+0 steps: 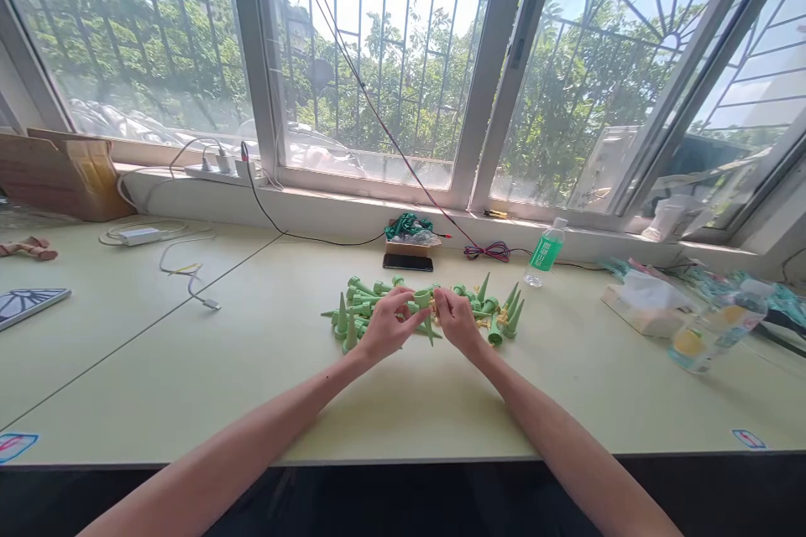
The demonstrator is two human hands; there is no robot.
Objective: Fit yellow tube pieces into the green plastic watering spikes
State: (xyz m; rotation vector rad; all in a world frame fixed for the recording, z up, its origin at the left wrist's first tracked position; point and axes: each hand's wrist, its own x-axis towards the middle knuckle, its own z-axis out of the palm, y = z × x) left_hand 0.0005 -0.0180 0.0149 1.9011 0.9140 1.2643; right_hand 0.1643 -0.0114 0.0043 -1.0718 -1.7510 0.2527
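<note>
My left hand is closed around a green plant watering spike, its round cup end up and its point slanting down. Close beside that cup, my right hand is pinched. Whatever sits between its fingertips is too small and covered to make out. More green watering spikes lie heaped to the left of and behind my hands, a few standing on their cup ends. On the right, other green spikes are mixed with small yellow pieces.
Behind the heap lie a black phone and a small box with green material. A water bottle stands back right. Further right are a tissue box and a tilted clear bottle. A white cable lies left.
</note>
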